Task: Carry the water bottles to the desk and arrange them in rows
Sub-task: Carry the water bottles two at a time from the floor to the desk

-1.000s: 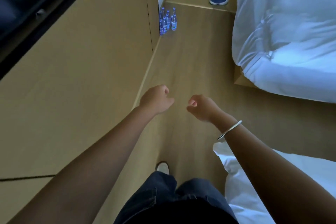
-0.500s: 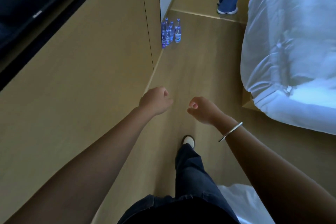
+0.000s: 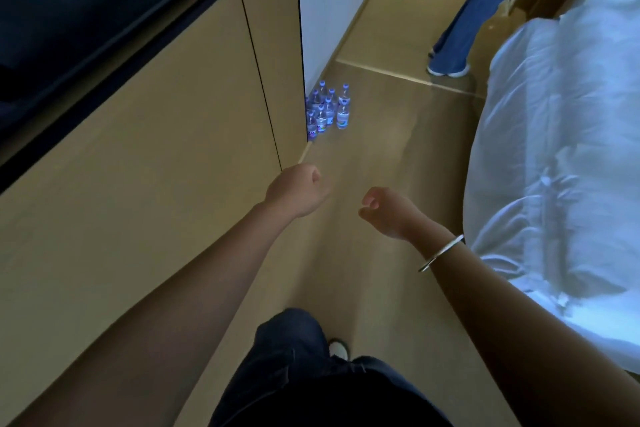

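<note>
Count with me: a cluster of water bottles [image 3: 328, 110] on the floor [image 3: 388, 156] by the wall corner, at least seven blue caps showing, though some are hidden behind the panel edge, so the exact total can't be told. Two bare hands out front, the left hand [image 3: 295, 191] and the right hand [image 3: 389, 212]. One bangle [image 3: 440, 253], on the right wrist. One bed [image 3: 561, 156]. One second person's legs [image 3: 464, 21] beyond.

Dim, bluish, soft picture; wide-angle edges bend, bed [image 3: 568, 135] glares bright.
</note>
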`<state>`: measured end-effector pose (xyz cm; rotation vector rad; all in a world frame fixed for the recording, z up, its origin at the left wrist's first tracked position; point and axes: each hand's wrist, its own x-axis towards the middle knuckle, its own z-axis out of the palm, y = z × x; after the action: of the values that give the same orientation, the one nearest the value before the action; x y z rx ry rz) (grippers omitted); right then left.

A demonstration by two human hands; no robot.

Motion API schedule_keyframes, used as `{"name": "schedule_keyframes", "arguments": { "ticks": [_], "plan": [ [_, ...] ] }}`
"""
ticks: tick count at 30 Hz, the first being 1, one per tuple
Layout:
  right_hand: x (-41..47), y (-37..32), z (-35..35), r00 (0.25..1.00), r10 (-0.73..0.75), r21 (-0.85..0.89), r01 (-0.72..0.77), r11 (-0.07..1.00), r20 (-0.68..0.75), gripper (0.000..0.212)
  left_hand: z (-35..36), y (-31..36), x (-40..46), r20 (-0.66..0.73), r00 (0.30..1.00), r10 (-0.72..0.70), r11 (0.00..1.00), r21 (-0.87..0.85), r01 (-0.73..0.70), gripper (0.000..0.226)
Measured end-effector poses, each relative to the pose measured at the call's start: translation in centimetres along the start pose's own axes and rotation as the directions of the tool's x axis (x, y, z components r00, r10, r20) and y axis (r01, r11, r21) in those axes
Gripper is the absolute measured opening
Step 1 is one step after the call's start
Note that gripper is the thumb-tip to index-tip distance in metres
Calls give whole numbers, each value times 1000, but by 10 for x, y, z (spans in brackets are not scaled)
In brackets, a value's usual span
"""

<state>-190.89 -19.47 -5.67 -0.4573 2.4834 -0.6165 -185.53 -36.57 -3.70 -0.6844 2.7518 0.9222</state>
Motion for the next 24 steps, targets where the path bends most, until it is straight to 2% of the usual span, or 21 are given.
{"name": "schedule_keyframes", "arguments": {
  "ticks": [7,11,15,24],
  "plan": [
    [93,13,-40,999,7,15,-8,1000,43,25,5,20,101,10,1000,29,1000,-1,-29,6],
    [164,14,-72,999,15,19,-16,1000,32,26,1,33,185,33,999,38,999,3,-38,22],
    [233,11,-107,998,53,12,-54,998,43,25,-10,51,273,72,997,26,999,-21,-25,9],
    [357,5,-168,995,74,1,-74,997,66,26,-27,80,406,160,987,14,1000,-6,-14,20]
  ]
}}
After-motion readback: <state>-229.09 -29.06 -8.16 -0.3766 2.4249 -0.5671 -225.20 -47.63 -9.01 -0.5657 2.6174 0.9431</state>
